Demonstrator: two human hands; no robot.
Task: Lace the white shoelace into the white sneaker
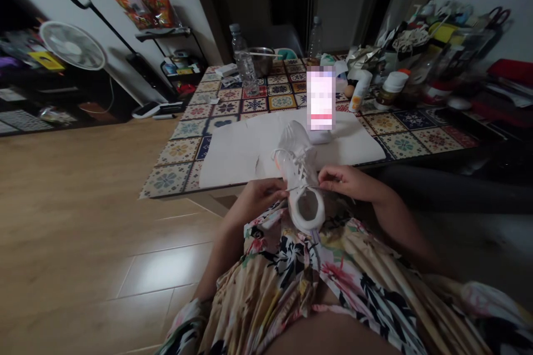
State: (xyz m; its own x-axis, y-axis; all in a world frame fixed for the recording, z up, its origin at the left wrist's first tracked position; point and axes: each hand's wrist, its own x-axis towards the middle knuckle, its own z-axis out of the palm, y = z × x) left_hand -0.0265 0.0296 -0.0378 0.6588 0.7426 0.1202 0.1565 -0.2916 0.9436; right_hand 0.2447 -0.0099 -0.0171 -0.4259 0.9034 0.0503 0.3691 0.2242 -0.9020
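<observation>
A white lace-up sneaker [298, 163] rests on my lap with its toe pointing away from me and its opening facing me. My left hand [260, 198] grips the near side of the sneaker by the collar. My right hand [339, 182] is on the other side, with its fingertips pinched on a thin white shoelace [303, 186] stretched across the top of the shoe. The upper eyelets are partly hidden by the laces and my fingers. A floral dress [287, 272] covers my lap beneath the shoe.
Behind the shoe, a white sheet [245, 150] lies on a patterned tile-print table [283, 101], with an upright phone [320, 99] beyond it. Water bottles, a steel bowl and cluttered jars stand farther back. A fan stands left, above a wooden floor.
</observation>
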